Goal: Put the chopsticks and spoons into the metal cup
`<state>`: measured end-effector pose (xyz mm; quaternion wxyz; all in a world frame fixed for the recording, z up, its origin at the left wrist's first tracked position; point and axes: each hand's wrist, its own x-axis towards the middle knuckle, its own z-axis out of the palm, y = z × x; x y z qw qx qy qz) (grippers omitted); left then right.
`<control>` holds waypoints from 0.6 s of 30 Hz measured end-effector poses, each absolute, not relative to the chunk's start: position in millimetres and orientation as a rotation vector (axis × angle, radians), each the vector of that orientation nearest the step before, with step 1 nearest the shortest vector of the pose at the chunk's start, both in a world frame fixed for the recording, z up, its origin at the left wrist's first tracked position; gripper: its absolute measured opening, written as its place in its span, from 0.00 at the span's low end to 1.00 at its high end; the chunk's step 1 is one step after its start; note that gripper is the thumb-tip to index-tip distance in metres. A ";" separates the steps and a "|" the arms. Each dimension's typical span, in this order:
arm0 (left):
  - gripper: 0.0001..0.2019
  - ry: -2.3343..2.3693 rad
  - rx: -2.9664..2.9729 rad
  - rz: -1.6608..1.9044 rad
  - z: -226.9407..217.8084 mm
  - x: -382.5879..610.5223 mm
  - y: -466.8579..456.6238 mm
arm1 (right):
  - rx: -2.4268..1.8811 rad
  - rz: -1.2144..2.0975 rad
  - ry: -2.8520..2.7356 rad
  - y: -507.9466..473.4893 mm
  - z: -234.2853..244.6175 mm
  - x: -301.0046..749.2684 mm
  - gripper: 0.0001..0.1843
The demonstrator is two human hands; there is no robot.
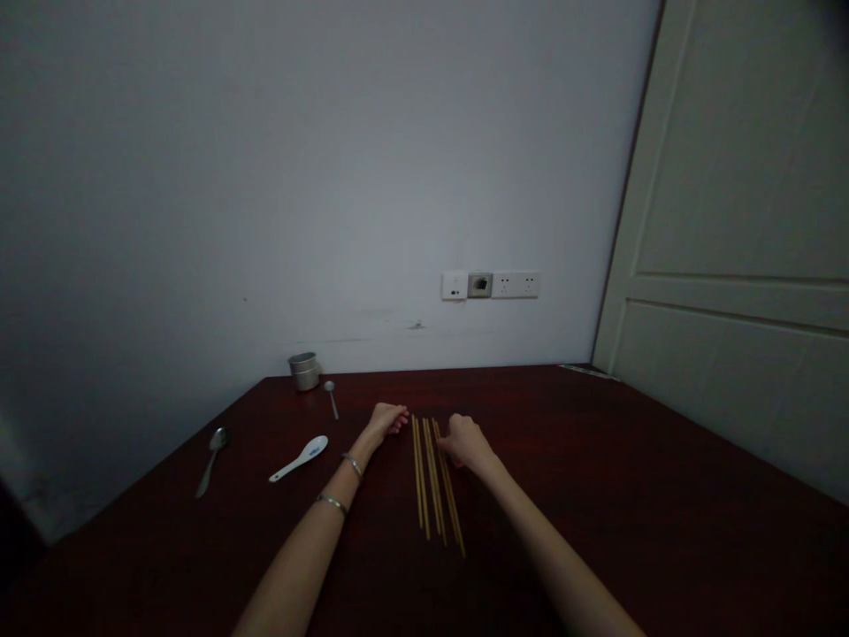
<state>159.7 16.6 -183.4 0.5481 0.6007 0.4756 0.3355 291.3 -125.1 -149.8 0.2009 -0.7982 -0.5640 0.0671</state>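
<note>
Several wooden chopsticks lie side by side on the dark red table, pointing away from me, their near ends slightly uneven. My left hand rests on its side just left of their far ends. Its fingers are loosely bent and a little apart, with nothing visible in them. On the right, my right hand is closed at the upper part of the rightmost chopsticks, thumb against them. Its other fingers are curled and partly hidden. Two metal bangles circle my left forearm.
Left of my arm lies a white ceramic spoon, with a metal spoon farther left. A small long-handled spoon lies near a metal cup at the back. Wall sockets sit above the table; a pale door stands right.
</note>
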 end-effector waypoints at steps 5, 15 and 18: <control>0.11 1.149 1.432 0.832 -157.1 163.2 13.6 | -2.226 0.161 -1.601 -121.8 -134.5 294.3 0.11; 0.14 0.824 1.793 0.970 -27.8 135.4 -49.1 | -2.044 0.067 -1.819 -90.0 -105.0 269.4 0.11; 0.15 0.879 1.848 0.987 -15.4 107.2 -51.6 | -1.947 0.137 -1.863 -72.9 -99.0 254.3 0.10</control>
